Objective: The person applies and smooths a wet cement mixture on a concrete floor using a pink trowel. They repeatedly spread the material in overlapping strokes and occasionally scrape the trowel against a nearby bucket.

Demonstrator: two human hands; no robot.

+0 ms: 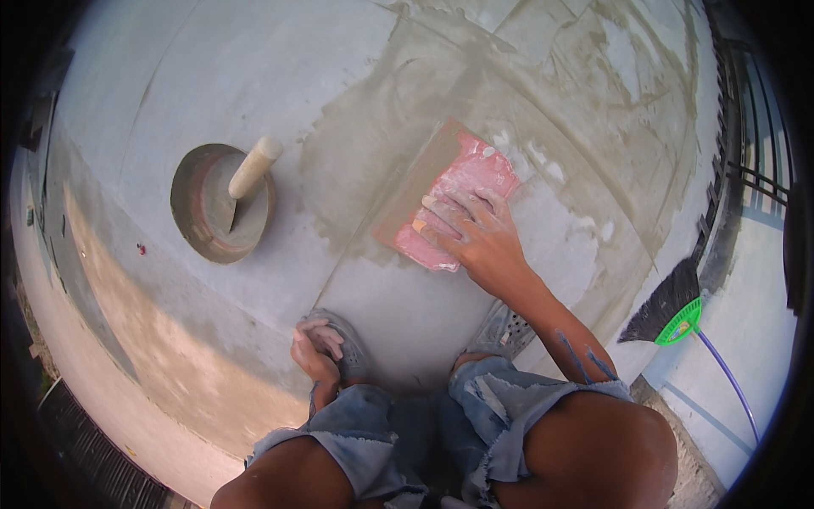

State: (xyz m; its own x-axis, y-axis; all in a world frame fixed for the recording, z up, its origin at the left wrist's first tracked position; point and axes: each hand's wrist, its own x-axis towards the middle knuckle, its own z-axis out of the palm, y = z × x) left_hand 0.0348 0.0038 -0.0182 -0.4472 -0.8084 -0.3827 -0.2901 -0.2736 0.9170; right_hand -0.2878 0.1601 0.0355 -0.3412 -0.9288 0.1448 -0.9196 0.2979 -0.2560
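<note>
My right hand [475, 225] is closed on a flat, wide red spreader [475, 170], pressing it against the grey floor. Its long edge is caked in grey-brown paste. Wet paste [360, 191] is smeared over the floor around and beyond it. By my left shoe [349, 343], my left hand [318, 341] hangs with dusty fingers loosely bent and apart, holding nothing. Ahead and to the left stands a round pan [188, 216] with residue on its inner wall. A trowel with a pale, thick handle [254, 168] leans in it, the blade partly hidden.
A broom [670, 314] with black bristles, a green head and a purple handle lies at the right, near a dark metal railing [738, 170]. Beyond the spreader, the floor is streaked with drying paste [610, 110]. A dark grating [93, 450] shows at lower left.
</note>
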